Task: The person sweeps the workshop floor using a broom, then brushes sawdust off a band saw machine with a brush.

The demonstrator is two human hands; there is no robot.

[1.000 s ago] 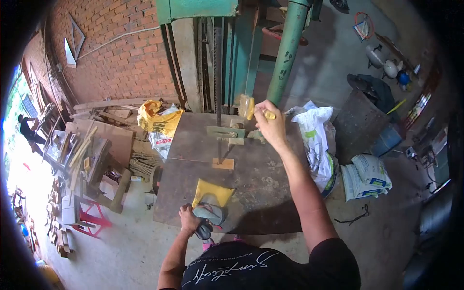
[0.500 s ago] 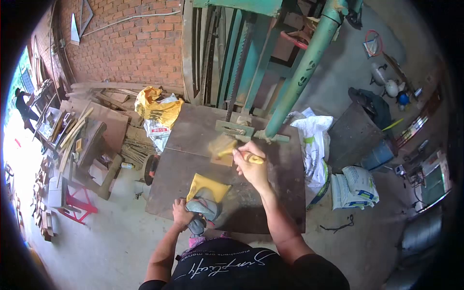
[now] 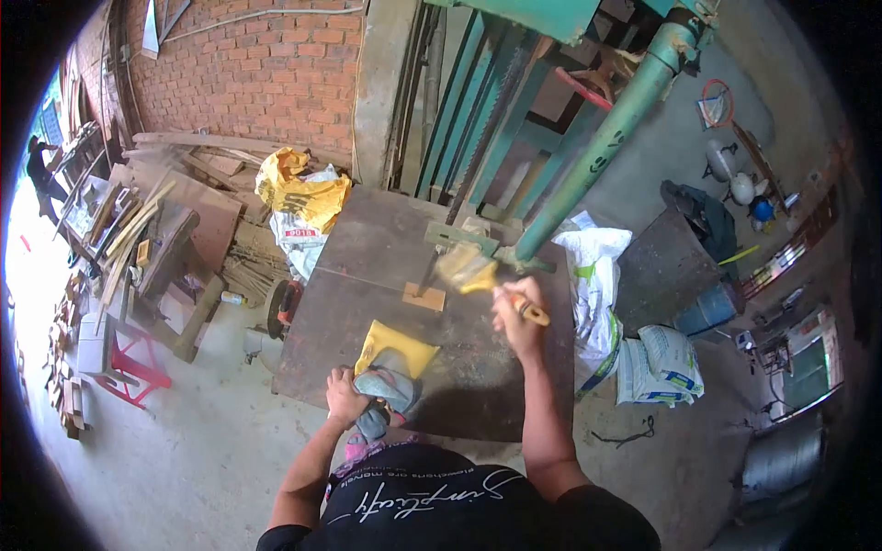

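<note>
In my right hand is a wide paintbrush with a yellow handle, its blurred bristles pointing left over the dark table, near the foot of a green bandsaw. Left of the brush, a small tan wood piece lies on the table. My left hand is at the table's near left edge, fingers curled against a grey cloth. Beside that cloth lies a flat yellow piece, partly covered or shadowed at its near side.
A yellow and white sack leans at the table's left corner, and white sacks stand along its right side. Full bags sit on the floor beyond. Stacked wood and a red stool are at left. Another person stands far left.
My right hand has moved right with the paintbrush, leaving the small wood piece uncovered. The left hand stays at the cloth. The view has shifted slightly.
</note>
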